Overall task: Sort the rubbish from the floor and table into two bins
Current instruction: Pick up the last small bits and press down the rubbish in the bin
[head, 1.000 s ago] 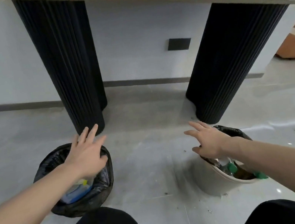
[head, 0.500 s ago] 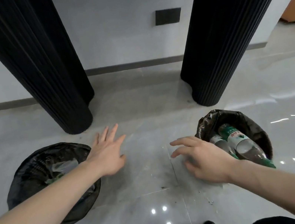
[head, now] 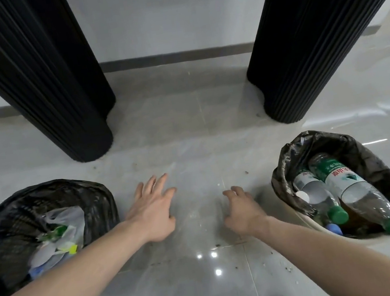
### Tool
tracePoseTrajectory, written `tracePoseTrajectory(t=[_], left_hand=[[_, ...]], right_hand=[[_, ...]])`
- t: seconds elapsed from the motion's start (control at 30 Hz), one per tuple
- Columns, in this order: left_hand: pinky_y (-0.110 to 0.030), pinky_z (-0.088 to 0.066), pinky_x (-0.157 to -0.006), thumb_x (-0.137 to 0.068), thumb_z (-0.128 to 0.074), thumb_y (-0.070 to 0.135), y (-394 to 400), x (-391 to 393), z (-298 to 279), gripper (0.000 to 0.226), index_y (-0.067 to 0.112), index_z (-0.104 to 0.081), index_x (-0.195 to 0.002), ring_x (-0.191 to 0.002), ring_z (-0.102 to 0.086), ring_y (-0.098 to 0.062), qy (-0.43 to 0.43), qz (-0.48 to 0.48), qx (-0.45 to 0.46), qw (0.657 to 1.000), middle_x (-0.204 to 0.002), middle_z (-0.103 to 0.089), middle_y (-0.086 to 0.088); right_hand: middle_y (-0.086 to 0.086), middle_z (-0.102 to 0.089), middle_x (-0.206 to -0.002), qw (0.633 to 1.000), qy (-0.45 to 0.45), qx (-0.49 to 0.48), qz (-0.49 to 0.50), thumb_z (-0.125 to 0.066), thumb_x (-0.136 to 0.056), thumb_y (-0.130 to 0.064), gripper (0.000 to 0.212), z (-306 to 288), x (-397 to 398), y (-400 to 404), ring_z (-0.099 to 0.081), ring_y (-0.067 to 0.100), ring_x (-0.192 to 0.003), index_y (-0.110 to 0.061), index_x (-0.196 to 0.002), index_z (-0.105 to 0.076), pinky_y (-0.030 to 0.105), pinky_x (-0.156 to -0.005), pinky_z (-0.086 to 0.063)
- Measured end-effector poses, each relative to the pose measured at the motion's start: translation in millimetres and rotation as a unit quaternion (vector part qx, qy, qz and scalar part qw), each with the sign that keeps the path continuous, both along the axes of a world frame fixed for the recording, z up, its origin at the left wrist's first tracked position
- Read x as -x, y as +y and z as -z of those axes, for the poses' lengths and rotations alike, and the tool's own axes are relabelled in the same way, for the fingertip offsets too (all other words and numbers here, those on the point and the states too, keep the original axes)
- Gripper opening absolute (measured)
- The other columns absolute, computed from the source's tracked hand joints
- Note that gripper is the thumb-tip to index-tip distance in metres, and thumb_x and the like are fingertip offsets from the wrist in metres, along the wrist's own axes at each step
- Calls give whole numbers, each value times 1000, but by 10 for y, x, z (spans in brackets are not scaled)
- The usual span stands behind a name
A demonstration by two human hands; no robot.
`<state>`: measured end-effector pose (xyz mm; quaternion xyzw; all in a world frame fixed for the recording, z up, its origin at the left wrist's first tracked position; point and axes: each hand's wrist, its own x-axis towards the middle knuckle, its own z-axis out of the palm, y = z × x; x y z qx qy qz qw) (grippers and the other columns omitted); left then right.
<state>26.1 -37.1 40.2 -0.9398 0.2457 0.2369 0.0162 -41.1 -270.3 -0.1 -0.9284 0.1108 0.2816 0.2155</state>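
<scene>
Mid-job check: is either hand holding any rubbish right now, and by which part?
Nothing is held. The left hand is spread open above the floor between the bins, and the right hand hangs with loosely curled fingers, empty.

larger bottle [head: 353,188] in right bin [head: 283,174]: green label with red/white characters, too blurred to read; no other text

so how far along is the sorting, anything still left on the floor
Looks close to done. The right bin holds plastic bottles; the left bin holds bags and wrappers. Nothing is in hand: the left hand and right hand hover empty over the floor, which shows only crumbs. The table top is out of view, so that part is unknown.
</scene>
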Motion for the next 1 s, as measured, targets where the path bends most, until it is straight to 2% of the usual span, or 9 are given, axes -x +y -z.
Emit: tracePoseTrajectory(t=[0.07, 0.13, 0.3, 0.47, 0.53, 0.6, 0.77, 0.93, 1.0], left_hand=[[-48, 1, -125, -87, -52, 36, -7, -57, 44, 74, 25, -25, -155, -153, 6, -30, -12, -2, 10, 1000, -167, 6, -6], [-46, -2, -125, -88, -52, 36, -18, -57, 86, 73, 25, -26, -155, -153, 3, -29, -15, 0, 22, 1000, -167, 3, -6], [-39, -8, -124, -85, -56, 37, -102, 296, 292, 75, 26, -31, -155, -153, -5, -28, 27, 15, 41, 999, -167, -4, -6], [-36, -8, -122, -86, -57, 35, -171, 737, 507, 73, 27, -31, -154, -152, -7, -27, 75, 33, 44, 996, -168, -4, -4], [-36, -9, -122, -86, -56, 34, -191, 832, 539, 72, 28, -31, -153, -153, -6, -25, 89, 21, 48, 995, -168, -4, -3], [-37, -11, -122, -86, -55, 34, -212, 896, 545, 71, 28, -31, -153, -153, -6, -25, 98, 7, 52, 994, -168, -5, -3], [-38, -14, -122, -87, -53, 34, -249, 986, 510, 70, 27, -31, -153, -153, -5, -22, 107, -3, 60, 992, -167, -6, -1], [-38, -14, -122, -88, -52, 32, -261, 934, 500, 69, 27, -30, -154, -153, -5, -22, 111, 11, 47, 993, -167, -6, -1], [-37, -15, -121, -88, -53, 31, -284, 859, 497, 69, 26, -30, -153, -152, -5, -23, 111, 27, 38, 993, -166, -7, -2]], right_hand=[[5, -21, -161, 999, -13, -9, 41, -56, -89, -22, 70, 198, -32, 35, -29, 29, -144, -17, -153, -30, 36, -118, -30], [1, -23, -159, 999, -13, -10, 34, -60, -87, -26, 67, 343, 145, 83, -31, 27, -143, -20, -150, -37, 33, -117, -31], [-7, -41, -144, 998, -27, -4, 51, -58, -85, -27, 46, 555, 1090, 7, -42, 20, -132, -26, -131, -56, 31, -108, -40], [-11, -53, -125, 977, -39, 7, 209, -63, -87, -28, 29, 719, 1842, -377, -54, 19, -116, -28, -116, -63, 30, -95, -46], [-6, -57, -121, 952, -52, 15, 301, -67, -87, -26, 31, 773, 1959, -578, -60, 20, -110, -25, -118, -62, 31, -90, -48], [-2, -60, -120, 936, -59, 36, 346, -70, -87, -29, 38, 838, 2000, -743, -62, 22, -110, -21, -123, -62, 33, -91, -50], [-2, -66, -108, 942, -47, 43, 329, -72, -86, -30, 32, 1063, 1930, -839, -63, 23, -100, -22, -117, -68, 31, -82, -49], [-1, -66, -89, 943, -53, 24, 327, -67, -86, -20, 4, 1251, 1894, -784, -64, 28, -87, -20, -88, -71, 33, -71, -48], [-1, -64, -85, 948, -51, 28, 313, -65, -88, -20, 10, 1258, 1882, -787, -63, 28, -85, -22, -79, -67, 32, -69, -45]])
